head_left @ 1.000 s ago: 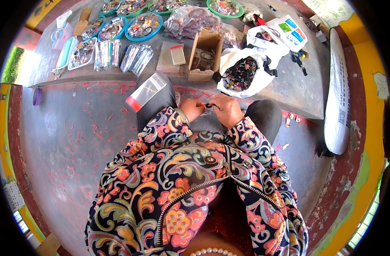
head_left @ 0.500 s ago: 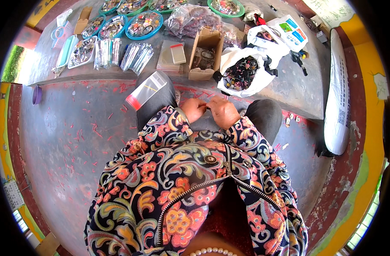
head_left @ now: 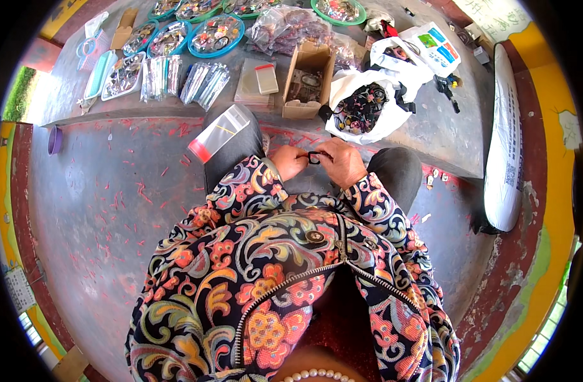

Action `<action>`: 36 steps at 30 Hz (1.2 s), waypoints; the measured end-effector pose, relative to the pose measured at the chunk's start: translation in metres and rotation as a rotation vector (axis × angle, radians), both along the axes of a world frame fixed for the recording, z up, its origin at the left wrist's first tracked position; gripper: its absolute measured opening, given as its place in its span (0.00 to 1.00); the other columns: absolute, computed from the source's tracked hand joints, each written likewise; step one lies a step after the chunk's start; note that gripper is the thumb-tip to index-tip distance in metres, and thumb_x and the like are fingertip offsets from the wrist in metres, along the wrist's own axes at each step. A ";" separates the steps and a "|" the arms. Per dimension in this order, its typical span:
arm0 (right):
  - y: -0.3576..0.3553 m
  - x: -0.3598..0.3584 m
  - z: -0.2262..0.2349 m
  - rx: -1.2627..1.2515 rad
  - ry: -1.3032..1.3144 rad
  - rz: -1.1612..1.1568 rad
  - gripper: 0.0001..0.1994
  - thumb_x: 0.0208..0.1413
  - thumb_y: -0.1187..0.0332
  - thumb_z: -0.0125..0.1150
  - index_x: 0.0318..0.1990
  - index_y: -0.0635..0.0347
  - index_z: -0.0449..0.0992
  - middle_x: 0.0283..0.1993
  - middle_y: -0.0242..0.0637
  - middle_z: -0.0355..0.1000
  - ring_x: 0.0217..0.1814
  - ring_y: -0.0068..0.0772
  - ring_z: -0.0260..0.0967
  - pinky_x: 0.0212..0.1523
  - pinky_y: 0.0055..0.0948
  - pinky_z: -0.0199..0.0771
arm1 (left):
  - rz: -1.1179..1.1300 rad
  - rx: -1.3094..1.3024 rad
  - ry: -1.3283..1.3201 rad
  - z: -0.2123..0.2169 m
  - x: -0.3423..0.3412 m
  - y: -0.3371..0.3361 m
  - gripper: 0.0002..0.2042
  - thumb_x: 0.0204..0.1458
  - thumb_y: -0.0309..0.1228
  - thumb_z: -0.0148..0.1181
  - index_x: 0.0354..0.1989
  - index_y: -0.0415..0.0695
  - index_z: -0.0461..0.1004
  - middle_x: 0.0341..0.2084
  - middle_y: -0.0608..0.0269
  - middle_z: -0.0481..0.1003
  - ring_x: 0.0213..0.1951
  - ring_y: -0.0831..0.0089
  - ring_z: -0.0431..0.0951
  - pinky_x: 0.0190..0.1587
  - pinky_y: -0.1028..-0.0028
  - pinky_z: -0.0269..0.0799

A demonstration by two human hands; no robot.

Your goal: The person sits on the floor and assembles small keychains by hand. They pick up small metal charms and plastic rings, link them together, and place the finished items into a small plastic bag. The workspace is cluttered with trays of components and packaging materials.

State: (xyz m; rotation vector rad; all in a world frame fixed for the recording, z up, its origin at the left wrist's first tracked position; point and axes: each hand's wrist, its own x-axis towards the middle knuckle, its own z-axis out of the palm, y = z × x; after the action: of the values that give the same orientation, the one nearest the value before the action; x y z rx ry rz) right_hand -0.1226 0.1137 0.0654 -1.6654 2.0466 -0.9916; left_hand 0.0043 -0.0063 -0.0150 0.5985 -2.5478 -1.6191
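Observation:
My left hand and my right hand meet between my knees. Pinched between their fingertips is a small black loop, which looks like a hair tie. On my left thigh lies a clear zip bag with a red end and a thin yellow strip in it. Just beyond my hands, a white bag stands open, full of dark hair ties with coloured bits. An open cardboard box to its left holds a few small things.
On the raised ledge sit a stack of clear bags, bundles of slim packets, blue round trays of trinkets and a heap of plastic bags. A purple cup stands at the left. A long white sack leans at the right.
My right hand has shifted slightly right and turned, and the black loop now shows open between my fingertips. My left hand has barely moved.

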 end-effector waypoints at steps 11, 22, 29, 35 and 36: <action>0.005 -0.006 -0.009 0.009 0.145 -0.009 0.05 0.38 0.75 0.56 0.27 0.60 0.73 0.33 0.40 0.69 0.38 0.43 0.65 0.37 0.34 0.66 | 0.042 0.444 -0.031 0.010 -0.001 0.006 0.11 0.49 0.23 0.43 0.35 0.31 0.71 0.25 0.56 0.72 0.29 0.72 0.75 0.31 0.75 0.75; 0.003 -0.010 -0.012 -0.035 0.098 -0.012 0.06 0.35 0.76 0.57 0.26 0.60 0.75 0.44 0.42 0.65 0.48 0.45 0.60 0.47 0.35 0.62 | 0.105 0.855 0.056 0.007 0.001 0.004 0.13 0.52 0.23 0.40 0.43 0.32 0.67 0.38 0.56 0.70 0.41 0.70 0.72 0.40 0.73 0.73; 0.004 -0.009 -0.023 0.012 0.190 0.050 0.07 0.36 0.77 0.55 0.27 0.61 0.76 0.44 0.44 0.65 0.49 0.46 0.59 0.49 0.35 0.61 | 0.040 0.849 0.057 0.011 0.000 0.006 0.13 0.53 0.24 0.39 0.44 0.33 0.67 0.39 0.55 0.70 0.42 0.69 0.71 0.41 0.70 0.72; 0.002 -0.002 -0.009 -0.064 0.106 0.001 0.09 0.36 0.78 0.52 0.28 0.60 0.76 0.43 0.44 0.66 0.49 0.45 0.60 0.49 0.36 0.62 | 0.169 1.052 0.052 0.013 0.003 0.004 0.14 0.54 0.27 0.39 0.45 0.33 0.65 0.39 0.54 0.70 0.42 0.67 0.72 0.41 0.68 0.72; 0.002 -0.002 -0.009 -0.082 0.114 0.012 0.09 0.36 0.78 0.53 0.29 0.60 0.76 0.43 0.43 0.67 0.49 0.45 0.60 0.48 0.36 0.62 | 0.183 1.085 0.065 0.016 0.003 0.003 0.14 0.54 0.27 0.39 0.45 0.33 0.65 0.39 0.53 0.70 0.41 0.66 0.72 0.41 0.67 0.72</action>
State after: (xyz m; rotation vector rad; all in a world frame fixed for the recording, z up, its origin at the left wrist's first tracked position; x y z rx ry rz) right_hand -0.1250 0.1156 0.0568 -1.8131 2.0908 -1.0109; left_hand 0.0073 -0.0036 0.0008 0.7478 -1.3086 -2.7603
